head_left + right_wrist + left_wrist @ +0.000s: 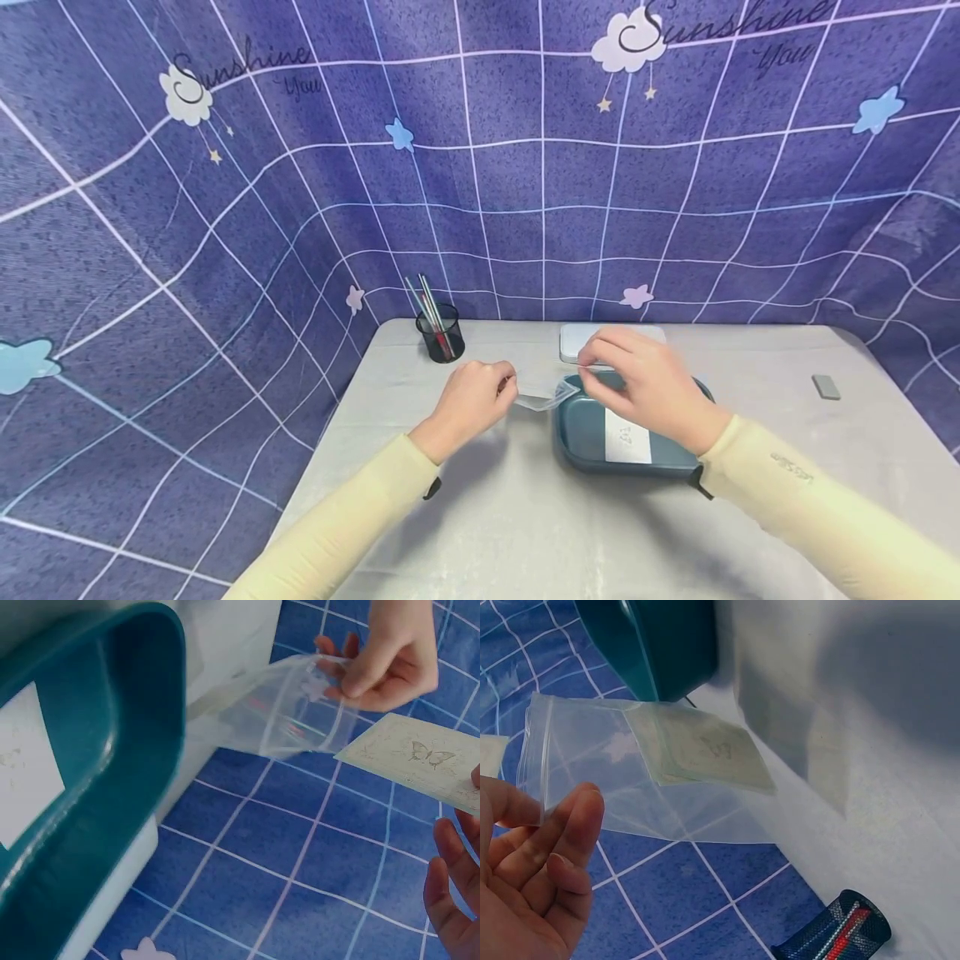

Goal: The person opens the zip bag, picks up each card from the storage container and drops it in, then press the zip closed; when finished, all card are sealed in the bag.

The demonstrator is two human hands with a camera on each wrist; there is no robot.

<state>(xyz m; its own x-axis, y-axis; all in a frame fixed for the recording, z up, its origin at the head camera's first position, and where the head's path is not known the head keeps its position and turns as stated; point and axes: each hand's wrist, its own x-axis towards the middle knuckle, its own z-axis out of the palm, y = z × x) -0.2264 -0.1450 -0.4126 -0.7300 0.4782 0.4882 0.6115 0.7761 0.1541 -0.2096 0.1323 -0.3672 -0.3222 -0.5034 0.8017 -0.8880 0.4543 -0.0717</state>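
Note:
My left hand (472, 407) pinches a clear zip bag (727, 814) near its zip end. Inside the bag lie pale cards (720, 750), seen through the plastic in the left wrist view. In my right hand (651, 390) is a cream card (420, 757) printed with a butterfly, gripped at one end close to the bag's mouth. Below the right hand stands a dark teal bin (581, 442), partly hidden by that hand. A white card (628, 442) with a small drawing lies in the bin.
A black mesh pen cup (442, 342) with several pens stands at the back left of the table. Behind the bin is a flat white case (572, 342), partly covered by the right hand. A small grey block (827, 387) lies far right. A blue patterned curtain (510, 167) hangs behind.

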